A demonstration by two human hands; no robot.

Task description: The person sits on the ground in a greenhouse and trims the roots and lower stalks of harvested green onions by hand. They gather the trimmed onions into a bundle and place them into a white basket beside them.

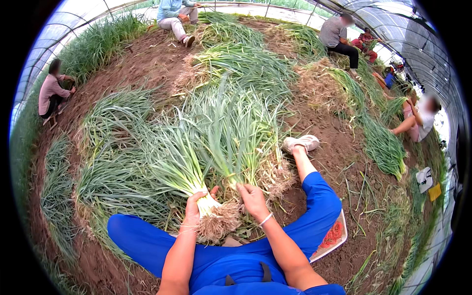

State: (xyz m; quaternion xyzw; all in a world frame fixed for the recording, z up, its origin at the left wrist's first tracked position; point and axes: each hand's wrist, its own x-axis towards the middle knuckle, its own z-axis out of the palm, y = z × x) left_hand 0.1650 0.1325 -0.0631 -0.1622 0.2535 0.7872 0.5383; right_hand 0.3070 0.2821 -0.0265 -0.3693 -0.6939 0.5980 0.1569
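Note:
My left hand point(193, 208) is wrapped around a thick bunch of leek-like plants point(208, 204) with white stems, flat green leaves and tangled brown roots. The roots hang towards my lap and the leaves fan away to the upper left. To its right, my right hand point(253, 201) pinches a few stalks point(231, 180) near their pale lower ends; their leaves point away from me. Beyond both hands lies a wide heap of the same plants point(228, 114). A rooted clump point(277, 179) rests at its right side, by my outstretched foot.
A white-rimmed tray point(343, 239) with red bands or strips point(333, 235) sits beside my right thigh. More piles of plants point(383, 143) lie on brown soil point(320, 125). Several people sit or crouch around. A yellow bag point(434, 192) lies far right. Plastic sheeting point(416, 40) arches overhead.

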